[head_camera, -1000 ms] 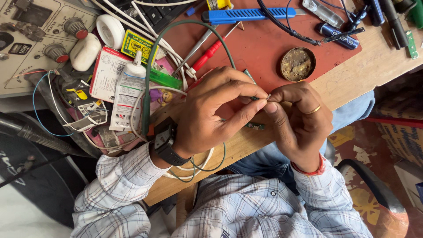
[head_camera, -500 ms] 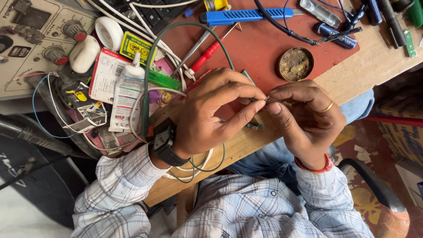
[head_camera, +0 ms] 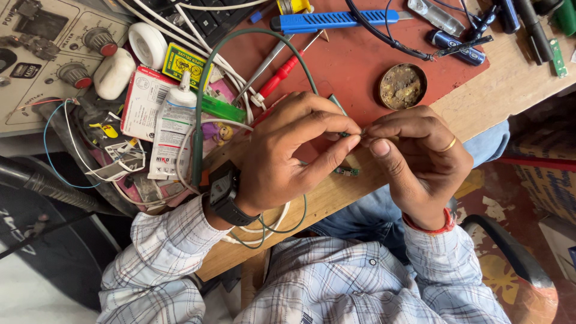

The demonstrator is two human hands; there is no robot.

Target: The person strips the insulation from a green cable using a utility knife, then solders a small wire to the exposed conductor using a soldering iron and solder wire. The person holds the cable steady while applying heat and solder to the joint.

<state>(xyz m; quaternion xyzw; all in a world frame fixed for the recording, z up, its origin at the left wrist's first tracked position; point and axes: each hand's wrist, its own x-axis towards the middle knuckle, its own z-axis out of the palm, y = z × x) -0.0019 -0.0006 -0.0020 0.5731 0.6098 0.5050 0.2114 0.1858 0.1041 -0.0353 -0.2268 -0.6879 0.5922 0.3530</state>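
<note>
Barely shifted, my left hand [head_camera: 288, 159] and right hand [head_camera: 420, 159] both pinch a tiny part [head_camera: 362, 133]; small green board [head_camera: 347, 171] at 6 o'clock on worktop [head_camera: 480, 102].

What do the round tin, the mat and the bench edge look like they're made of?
The round tin looks like metal with a dull brassy rim, and it is caked with a crusty brown residue. The mat looks like a matte red rubber or vinyl sheet, thin and flat with scuffs. The bench edge looks like bare, unfinished wood, pale with visible grain. The left hand and right hand work just over it.
</note>
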